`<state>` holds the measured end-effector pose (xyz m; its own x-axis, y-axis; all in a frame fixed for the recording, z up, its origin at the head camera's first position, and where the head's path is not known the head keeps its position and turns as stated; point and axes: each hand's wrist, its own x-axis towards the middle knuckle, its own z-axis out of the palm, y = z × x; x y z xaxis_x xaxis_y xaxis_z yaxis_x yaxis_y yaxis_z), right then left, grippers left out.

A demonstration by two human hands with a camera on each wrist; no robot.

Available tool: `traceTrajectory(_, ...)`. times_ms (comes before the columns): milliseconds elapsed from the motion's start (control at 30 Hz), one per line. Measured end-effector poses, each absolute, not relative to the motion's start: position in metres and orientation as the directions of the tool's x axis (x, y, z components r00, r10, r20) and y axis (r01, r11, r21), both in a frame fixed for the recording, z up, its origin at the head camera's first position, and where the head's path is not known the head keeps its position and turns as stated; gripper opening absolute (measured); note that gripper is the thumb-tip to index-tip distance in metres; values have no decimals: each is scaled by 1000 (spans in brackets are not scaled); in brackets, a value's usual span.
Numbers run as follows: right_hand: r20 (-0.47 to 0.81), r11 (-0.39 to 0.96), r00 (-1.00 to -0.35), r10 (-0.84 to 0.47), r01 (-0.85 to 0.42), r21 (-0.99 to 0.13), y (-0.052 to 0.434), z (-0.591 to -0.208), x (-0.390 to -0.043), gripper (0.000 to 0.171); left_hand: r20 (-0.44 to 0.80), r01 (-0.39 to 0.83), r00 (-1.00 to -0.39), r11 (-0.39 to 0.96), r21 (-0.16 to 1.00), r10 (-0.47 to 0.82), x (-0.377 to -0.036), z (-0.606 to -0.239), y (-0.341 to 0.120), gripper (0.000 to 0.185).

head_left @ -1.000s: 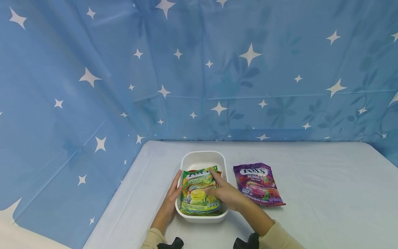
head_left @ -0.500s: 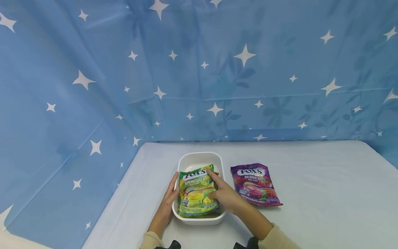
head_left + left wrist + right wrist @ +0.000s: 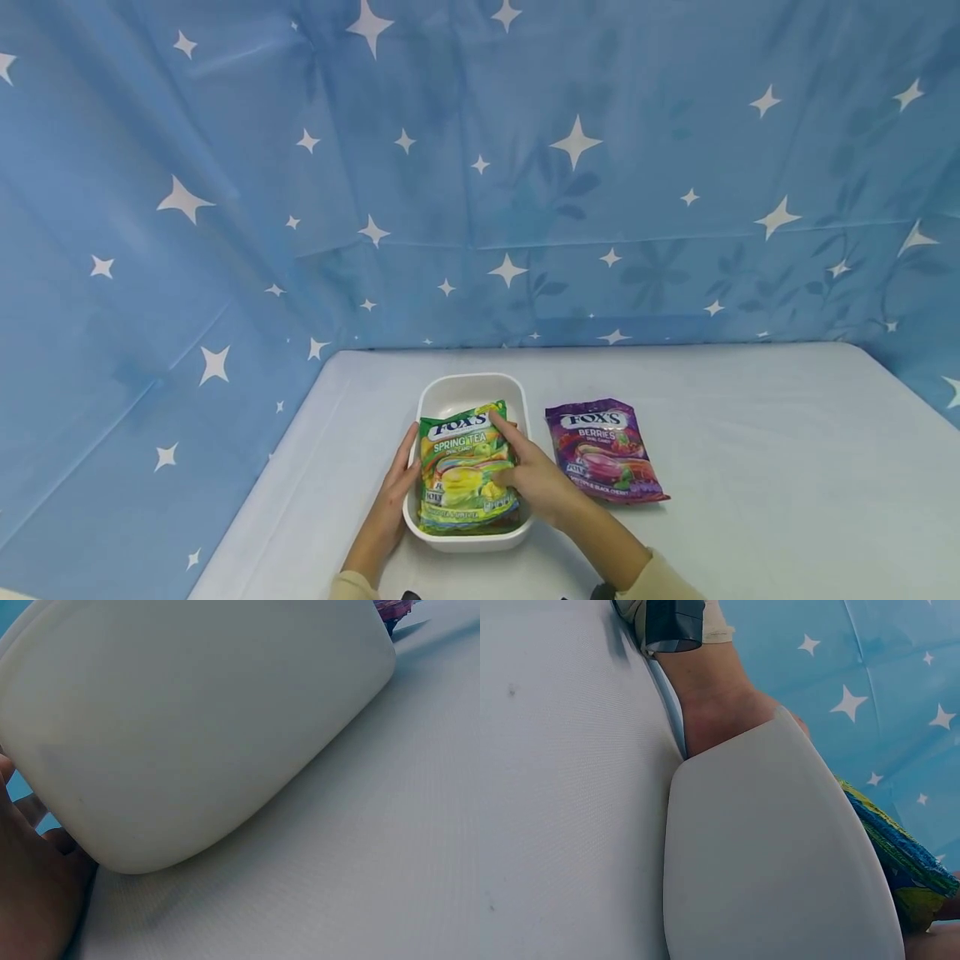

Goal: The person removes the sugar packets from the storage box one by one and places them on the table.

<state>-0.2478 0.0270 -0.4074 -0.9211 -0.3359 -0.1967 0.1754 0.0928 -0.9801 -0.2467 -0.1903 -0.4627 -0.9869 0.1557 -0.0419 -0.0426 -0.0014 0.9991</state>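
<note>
A white tub point(image 3: 459, 390) stands on the table, and a green Fox's Spring Tea bag point(image 3: 463, 471) lies in it, tilted up over the near rim. My right hand point(image 3: 531, 477) rests on the bag's right side, with the index finger stretched along its top edge and the thumb on its face. My left hand point(image 3: 393, 493) lies with straight fingers against the tub's left outer wall. The left wrist view shows that wall point(image 3: 195, 727) close up beside my palm point(image 3: 30, 900). The right wrist view shows the tub's side point(image 3: 772, 870) and the bag's edge point(image 3: 900, 855).
A purple Fox's Berries bag point(image 3: 603, 450) lies flat on the table just right of the tub. The pale table point(image 3: 750, 467) stretches out to the right. Blue star-patterned cloth point(image 3: 480, 167) hangs behind it and along the left side.
The head view has drifted a little, so everything sits slightly left in frame. Both hands, the tub and the green bag keep nearly the same places relative to each other.
</note>
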Motion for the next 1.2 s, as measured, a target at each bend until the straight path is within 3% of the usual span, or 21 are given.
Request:
traceTrajectory(833, -97, -256, -885, -455, 235, -938, 36, -412, -246, 84, -73, -74, -974, 3, 997, 215, -245, -459, -193, 62)
traceTrajectory(1200, -65, -254, -880, -471, 206, -945, 60, -403, -257, 86, -50, -55, -967, -16, 998, 252, -246, -461, -192, 60)
